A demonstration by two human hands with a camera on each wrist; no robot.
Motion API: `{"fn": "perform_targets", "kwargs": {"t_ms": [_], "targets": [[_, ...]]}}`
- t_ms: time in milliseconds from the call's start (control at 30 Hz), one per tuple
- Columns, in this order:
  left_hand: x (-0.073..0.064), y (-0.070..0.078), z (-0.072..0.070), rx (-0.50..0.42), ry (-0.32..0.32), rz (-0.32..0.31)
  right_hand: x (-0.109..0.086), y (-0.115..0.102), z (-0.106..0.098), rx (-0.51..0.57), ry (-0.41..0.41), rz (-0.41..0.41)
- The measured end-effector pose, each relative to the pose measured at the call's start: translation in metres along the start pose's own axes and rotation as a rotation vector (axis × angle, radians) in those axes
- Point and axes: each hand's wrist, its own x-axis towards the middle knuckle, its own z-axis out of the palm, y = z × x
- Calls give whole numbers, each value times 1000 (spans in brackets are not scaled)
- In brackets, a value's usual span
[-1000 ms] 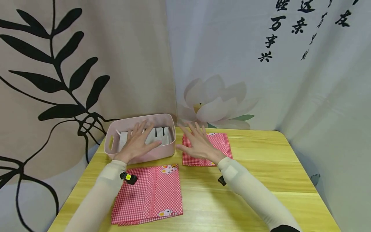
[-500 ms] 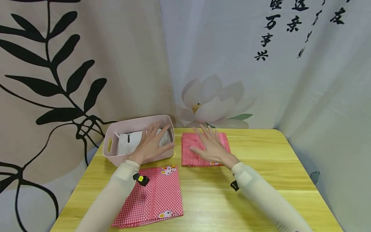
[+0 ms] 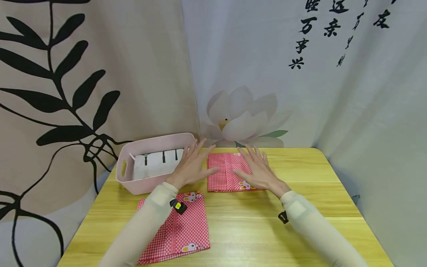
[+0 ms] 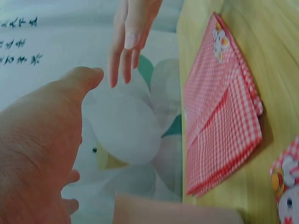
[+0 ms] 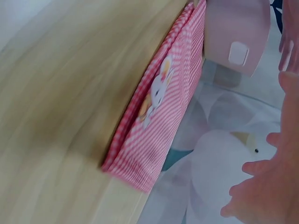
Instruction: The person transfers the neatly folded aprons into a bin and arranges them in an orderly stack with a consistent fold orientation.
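My left hand point(image 3: 191, 167) is held with fingers spread above the right end of a pink plastic basket point(image 3: 141, 185). Over the right part of a folded red-and-white checked cloth point(image 3: 221, 172) with rabbit prints hovers my right hand point(image 3: 261, 172), its fingers spread too. Both hands hold nothing. The left wrist view shows a gap between the right hand point(image 4: 135, 32) and that cloth point(image 4: 219, 121). A second folded checked cloth point(image 3: 190, 230) lies nearer, partly hidden by the left forearm. White folded items point(image 3: 155, 165) with black tabs lie in the basket.
Everything rests on a yellow wood-grain table point(image 3: 300, 230). Behind it hang pale curtains point(image 3: 156, 74) printed with black leaves, a lotus flower and writing. The basket stands at the table's back left, close to the curtain.
Both hands have moved right, the left from the basket's middle to its right end. More of the white items now shows. The cloths and basket stay in place while the view shifts slightly.
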Motion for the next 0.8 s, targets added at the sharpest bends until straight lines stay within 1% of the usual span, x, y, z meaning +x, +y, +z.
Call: {"fn": "perform_targets", "kwargs": {"t_ms": [200, 300, 467, 600, 700, 800], "targets": [[10, 17, 9, 18, -3, 57, -8, 18, -3, -10, 4, 29], [14, 24, 15, 2, -13, 67, -11, 25, -4, -22, 6, 39], [18, 36, 28, -42, -53, 72, -15, 37, -6, -39, 3, 49], [21, 42, 41, -98, -85, 60, -15, 46, -6, -48, -2, 53], [22, 43, 52, -132, -110, 41, -14, 52, -5, -45, -3, 56], [24, 42, 63, -148, -144, 17, -12, 59, -2, -50, 0, 62]]}}
